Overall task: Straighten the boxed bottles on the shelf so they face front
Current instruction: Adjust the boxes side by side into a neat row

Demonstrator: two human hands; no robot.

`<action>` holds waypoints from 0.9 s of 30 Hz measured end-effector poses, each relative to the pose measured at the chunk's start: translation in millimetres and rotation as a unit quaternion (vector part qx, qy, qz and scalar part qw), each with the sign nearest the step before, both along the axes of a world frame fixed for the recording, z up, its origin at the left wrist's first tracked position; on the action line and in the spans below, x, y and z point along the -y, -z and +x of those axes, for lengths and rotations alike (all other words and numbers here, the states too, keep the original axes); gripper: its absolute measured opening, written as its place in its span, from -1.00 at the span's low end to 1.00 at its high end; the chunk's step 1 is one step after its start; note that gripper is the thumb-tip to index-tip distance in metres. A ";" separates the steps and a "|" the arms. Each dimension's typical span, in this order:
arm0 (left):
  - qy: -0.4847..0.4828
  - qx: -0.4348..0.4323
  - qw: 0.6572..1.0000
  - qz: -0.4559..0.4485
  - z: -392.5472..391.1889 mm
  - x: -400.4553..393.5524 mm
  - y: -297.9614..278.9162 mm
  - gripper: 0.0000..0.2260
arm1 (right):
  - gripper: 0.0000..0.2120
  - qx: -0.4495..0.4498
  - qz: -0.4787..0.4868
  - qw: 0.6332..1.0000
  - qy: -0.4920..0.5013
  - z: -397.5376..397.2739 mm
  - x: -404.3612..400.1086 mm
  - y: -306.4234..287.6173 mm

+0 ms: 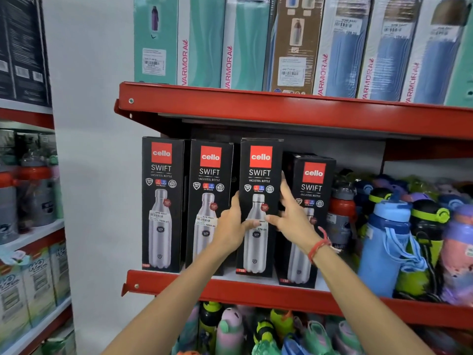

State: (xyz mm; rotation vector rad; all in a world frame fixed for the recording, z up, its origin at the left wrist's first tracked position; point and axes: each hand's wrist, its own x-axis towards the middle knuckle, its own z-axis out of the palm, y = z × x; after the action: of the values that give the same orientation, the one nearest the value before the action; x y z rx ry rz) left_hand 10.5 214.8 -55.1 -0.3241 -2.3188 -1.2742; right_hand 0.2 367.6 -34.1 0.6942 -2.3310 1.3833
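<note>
Nearest the camera, two bare forearms reached up from below to the middle red shelf (256, 288). The left hand (231, 226) pressed the left edge of the third box (259, 208), thumb across its front; the right hand (294, 221), a red thread at its wrist, had its fingers spread along the box's right edge, thumb also on the front. So both hands clasped that one box at mid-height, fingers curled round its sides.

The box looked like stiff, smooth card holding a steel bottle, so probably fairly heavy and top-heavy; gripping both long edges near the middle seemed the safest hold.

Four black boxes stood on the shelf, the fourth box (307, 216) shorter. Beyond them, loose bottles (389, 242) crowded the right end, too many to count.
</note>
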 end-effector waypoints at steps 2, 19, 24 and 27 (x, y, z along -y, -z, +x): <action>-0.026 0.010 1.000 -0.011 -9.6 -3.1 1.4 -0.33 | 0.01 0.003 -0.014 1.000 0.016 -7.0 4.2 5.9; -0.070 0.001 0.997 -0.020 -18.5 -7.5 23.8 -0.33 | -0.01 -0.075 0.011 0.982 0.174 -2.7 23.1 22.9; -0.095 -0.035 0.992 -0.076 1.5 4.4 15.0 -0.38 | -0.11 -0.103 -0.010 0.973 0.207 8.1 32.4 17.6; -0.086 -0.099 0.991 -0.036 18.6 26.5 10.1 -0.55 | -0.25 -0.174 0.001 0.952 0.251 22.3 54.6 8.0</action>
State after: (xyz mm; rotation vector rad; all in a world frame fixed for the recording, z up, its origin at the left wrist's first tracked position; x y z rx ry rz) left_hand 29.1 188.3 -65.3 -0.2565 -2.1763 -1.0283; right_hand 22.5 313.0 -42.2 0.2794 -2.0327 0.9428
